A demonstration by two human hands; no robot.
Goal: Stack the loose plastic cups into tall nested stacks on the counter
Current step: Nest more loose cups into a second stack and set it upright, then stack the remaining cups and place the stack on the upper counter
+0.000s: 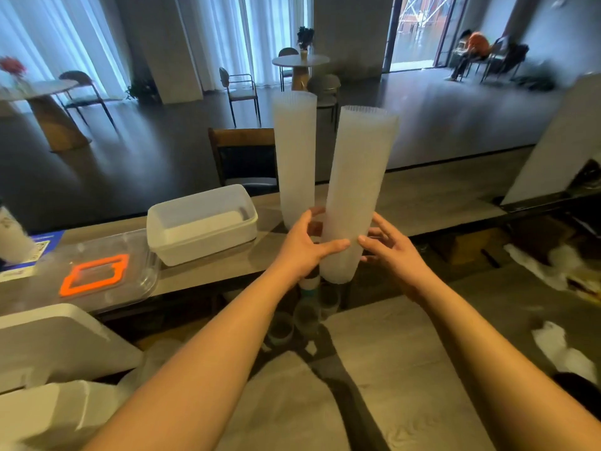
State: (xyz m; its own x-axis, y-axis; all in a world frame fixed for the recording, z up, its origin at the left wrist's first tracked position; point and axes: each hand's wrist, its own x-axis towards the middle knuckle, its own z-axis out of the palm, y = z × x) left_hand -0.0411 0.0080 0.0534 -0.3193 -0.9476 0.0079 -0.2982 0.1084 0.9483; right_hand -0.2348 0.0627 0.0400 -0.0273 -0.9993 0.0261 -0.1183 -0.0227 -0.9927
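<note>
A tall nested cup stack leans right, base off the surface. Left hand grips its lower end; right hand hovers beside, fingers spread. A second stack stands upright just behind.

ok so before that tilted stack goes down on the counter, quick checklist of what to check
1. Grip: left hand curls round the near tall translucent white cup stack; the right hand has spread fingers at its side. Ok.
2. Upright: the stack tilts, top to the right. Not ok.
3. Base support: its bottom hangs past the edge of the grey wooden counter. Not ok.
4. Neighbour: the far upright translucent cup stack stands close on the left. Whether they touch, cannot tell.
5. Landing spot: bare counter shows to the right. Ok.
6. White rectangular plastic tub sits apart on the left. Ok.
</note>
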